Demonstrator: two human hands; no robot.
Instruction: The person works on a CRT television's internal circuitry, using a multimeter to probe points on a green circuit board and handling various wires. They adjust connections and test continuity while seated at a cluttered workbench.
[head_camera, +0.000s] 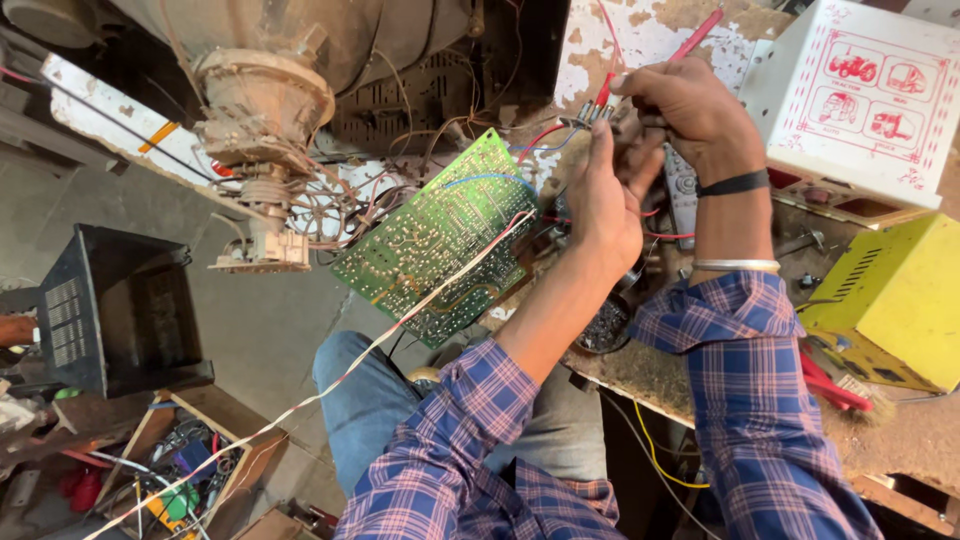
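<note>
Above the circuit board (440, 240), right hand (690, 110) pinches a red probe (690, 42).

1. One view only, from a camera worn on the person's head, so no second view shares any of the scene
2. It faces steeply down over the forearms and lap (jeans show below)
3. It sits close: both raised hands fill the upper middle
4. The workbench (900, 440) runs along the right edge, the floor lies at left
</note>
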